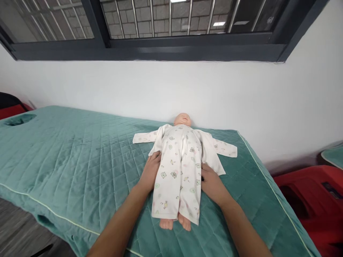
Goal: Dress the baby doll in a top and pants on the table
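Observation:
A baby doll (183,119) lies on its back on a green quilted bed cover (80,160), its head by the wall and its bare feet (166,224) toward me. It has on white printed trousers (171,185) and lies over a white long-sleeved baby shirt (213,150) whose sleeves are spread out to both sides. My left hand (152,169) is closed at the left edge of the trousers near the hip. At the opposite edge, my right hand (211,180) is closed too, its fingertips partly hidden by the cloth. A small dark spot shows by its fingers.
A white wall (107,85) rises right behind the bed, with a dark-framed barred window (171,48) above. The bed cover has a hole (20,120) at the far left. Red plastic furniture (313,200) stands beyond the bed's right edge.

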`<state>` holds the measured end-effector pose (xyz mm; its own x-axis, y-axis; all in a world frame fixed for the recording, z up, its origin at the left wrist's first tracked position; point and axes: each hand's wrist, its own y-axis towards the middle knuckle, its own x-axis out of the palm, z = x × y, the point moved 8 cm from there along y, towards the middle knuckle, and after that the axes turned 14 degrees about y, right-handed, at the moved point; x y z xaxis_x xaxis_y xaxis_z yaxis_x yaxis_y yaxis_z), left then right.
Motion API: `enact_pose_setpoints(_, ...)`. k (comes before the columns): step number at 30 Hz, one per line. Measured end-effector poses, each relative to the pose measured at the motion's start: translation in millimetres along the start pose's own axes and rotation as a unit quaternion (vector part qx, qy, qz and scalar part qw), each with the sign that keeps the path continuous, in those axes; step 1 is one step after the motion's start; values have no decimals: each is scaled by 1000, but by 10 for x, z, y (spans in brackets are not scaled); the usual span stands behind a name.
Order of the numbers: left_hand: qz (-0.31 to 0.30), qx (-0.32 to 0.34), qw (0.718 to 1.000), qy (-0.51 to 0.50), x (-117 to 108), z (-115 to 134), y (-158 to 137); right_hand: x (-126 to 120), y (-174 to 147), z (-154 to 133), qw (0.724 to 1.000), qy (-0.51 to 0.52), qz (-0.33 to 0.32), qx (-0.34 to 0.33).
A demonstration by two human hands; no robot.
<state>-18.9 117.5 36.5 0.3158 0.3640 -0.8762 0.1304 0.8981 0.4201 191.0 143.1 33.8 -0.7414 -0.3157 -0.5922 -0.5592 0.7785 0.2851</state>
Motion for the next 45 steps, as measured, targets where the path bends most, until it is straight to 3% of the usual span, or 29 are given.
enact_pose_setpoints(5,11,20,999,37,-60,15,-181,-29,-9,-58,999,34,7,-32)
enact_pose_setpoints(10,52,-3,997,51,-183,-39,-401,-84,-47,-146,997,30,32,-57)
enact_pose_setpoints(17,3,-4,1000,14,-115,-19,-381,-7,-71,-259,998,20,-26,-62)
enact_pose_setpoints(19,0,-13,1000,-9,-118,-33,-372,-6,-74,-239,998,39,-32,-33)
enact_pose_setpoints(21,13,-50,998,-46,-146,-98,-375,-106,-76,-140,999,46,13,14)
enact_pose_setpoints(23,49,-124,988,-82,-200,-225,-402,-339,-107,39,990,37,121,69)
enact_pose_setpoints(25,93,-211,967,-109,-252,-374,-462,-626,-203,268,960,13,247,132)
enact_pose_setpoints(27,124,-288,940,-137,-268,-506,-532,-823,-302,481,929,-37,309,201)
enact_pose_setpoints(30,155,-365,903,-164,-251,-683,-598,-913,-351,643,907,-140,286,274)
enact_pose_setpoints(33,170,-397,891,-139,-223,-868,-554,-867,-333,634,906,-181,253,287)
enact_pose_setpoints(35,162,-390,899,-115,-185,-982,-439,-814,-301,606,920,-142,243,273)
enact_pose_setpoints(37,140,-367,916,-81,-144,-1064,-278,-793,-302,620,926,-33,262,270)
enact_pose_setpoints(39,103,-340,934,-30,-101,-1097,-110,-783,-344,676,895,161,311,275)
enact_pose_setpoints(41,59,-314,947,23,-57,-1084,27,-711,-367,708,808,395,349,263)
enact_pose_setpoints(43,23,-284,957,57,-18,-1042,122,-622,-338,656,719,552,348,240)
enact_pose_setpoints(45,-3,-250,966,64,15,-993,185,-568,-301,573,675,618,334,223)
